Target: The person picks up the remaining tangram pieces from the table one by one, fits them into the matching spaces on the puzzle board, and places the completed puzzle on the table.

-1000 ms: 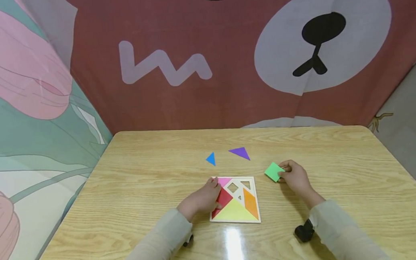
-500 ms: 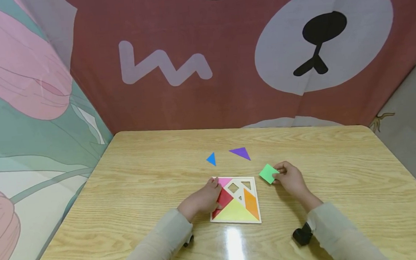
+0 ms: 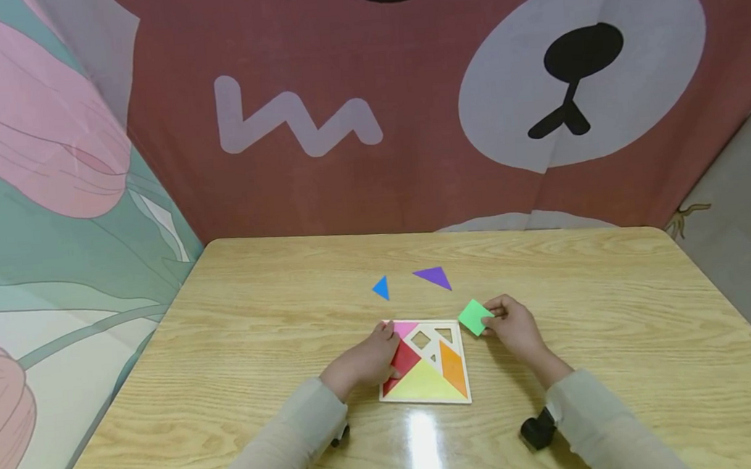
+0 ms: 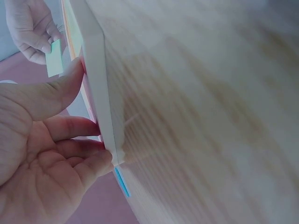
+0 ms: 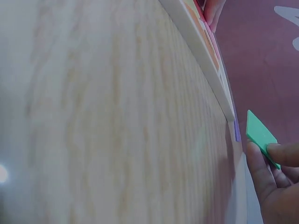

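Observation:
My right hand (image 3: 516, 330) pinches a green square tangram piece (image 3: 473, 318) between thumb and fingers, just past the upper right corner of the tangram board. In the right wrist view the green piece (image 5: 259, 133) is tilted, raised above the table. My left hand (image 3: 367, 356) rests on the left side of the tangram board (image 3: 426, 402), thumb on the red piece (image 3: 407, 357) and fingertips at the upper left edge. Pink (image 3: 405, 327), yellow (image 3: 425, 383) and orange (image 3: 452, 369) pieces lie in the board. Cut-outs show in its pale upper right part.
A blue triangle (image 3: 381, 288) and a purple triangle (image 3: 434, 277) lie on the wooden table (image 3: 275, 292) beyond the board. Black wrist devices (image 3: 538, 430) show under both sleeves. A printed cloth (image 3: 410, 174) hangs behind the table's far edge.
My right hand has carried the green square leftward and slightly nearer, to the board's upper right corner. The left hand and the board have stayed in place.

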`<state>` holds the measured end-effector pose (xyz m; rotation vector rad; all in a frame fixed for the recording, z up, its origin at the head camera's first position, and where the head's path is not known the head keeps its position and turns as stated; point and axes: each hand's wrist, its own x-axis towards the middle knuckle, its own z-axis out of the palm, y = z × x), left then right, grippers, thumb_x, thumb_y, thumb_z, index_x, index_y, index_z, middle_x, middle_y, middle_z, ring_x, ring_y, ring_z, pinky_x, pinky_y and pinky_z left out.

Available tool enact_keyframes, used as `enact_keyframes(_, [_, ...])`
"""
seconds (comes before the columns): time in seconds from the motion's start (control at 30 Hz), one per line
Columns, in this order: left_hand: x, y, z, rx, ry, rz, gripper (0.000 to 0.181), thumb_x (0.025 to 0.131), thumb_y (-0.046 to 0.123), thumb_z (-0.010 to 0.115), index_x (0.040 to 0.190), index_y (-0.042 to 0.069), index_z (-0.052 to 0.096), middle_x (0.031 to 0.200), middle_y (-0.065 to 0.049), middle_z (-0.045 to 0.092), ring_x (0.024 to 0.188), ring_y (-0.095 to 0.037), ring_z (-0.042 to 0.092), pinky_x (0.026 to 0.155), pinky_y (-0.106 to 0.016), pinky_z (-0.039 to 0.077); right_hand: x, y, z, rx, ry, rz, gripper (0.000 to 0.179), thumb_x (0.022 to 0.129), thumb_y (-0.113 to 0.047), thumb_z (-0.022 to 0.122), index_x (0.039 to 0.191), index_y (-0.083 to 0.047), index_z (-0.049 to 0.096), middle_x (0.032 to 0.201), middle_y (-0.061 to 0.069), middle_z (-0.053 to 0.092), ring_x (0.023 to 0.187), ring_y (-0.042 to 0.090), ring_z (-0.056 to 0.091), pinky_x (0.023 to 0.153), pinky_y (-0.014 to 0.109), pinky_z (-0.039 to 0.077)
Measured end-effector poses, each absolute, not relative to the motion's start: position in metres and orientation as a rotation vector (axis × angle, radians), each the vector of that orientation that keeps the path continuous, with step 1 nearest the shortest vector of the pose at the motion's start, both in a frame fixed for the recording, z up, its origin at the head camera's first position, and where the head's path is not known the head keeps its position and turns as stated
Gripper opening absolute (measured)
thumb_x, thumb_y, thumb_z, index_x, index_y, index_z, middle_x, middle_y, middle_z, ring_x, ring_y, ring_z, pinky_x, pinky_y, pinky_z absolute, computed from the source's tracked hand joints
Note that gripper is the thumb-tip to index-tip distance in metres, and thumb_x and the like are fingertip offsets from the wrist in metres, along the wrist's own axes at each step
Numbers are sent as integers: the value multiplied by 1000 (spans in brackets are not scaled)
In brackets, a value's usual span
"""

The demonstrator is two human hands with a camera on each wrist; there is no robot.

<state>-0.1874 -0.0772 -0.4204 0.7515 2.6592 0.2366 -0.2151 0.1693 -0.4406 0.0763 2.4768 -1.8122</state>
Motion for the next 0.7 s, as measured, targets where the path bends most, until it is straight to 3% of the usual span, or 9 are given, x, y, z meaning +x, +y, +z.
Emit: enact_keyframes(0.7, [-187,-77,-418,762,2666,234,60,82,23,58,128,-8,34,136,-22,22,126,-33,17,101,-32,21,-212,150,-440,111,2444,-1823,20,79,12,49,99,12,46,89,18,47,72,18,50,66,26,50])
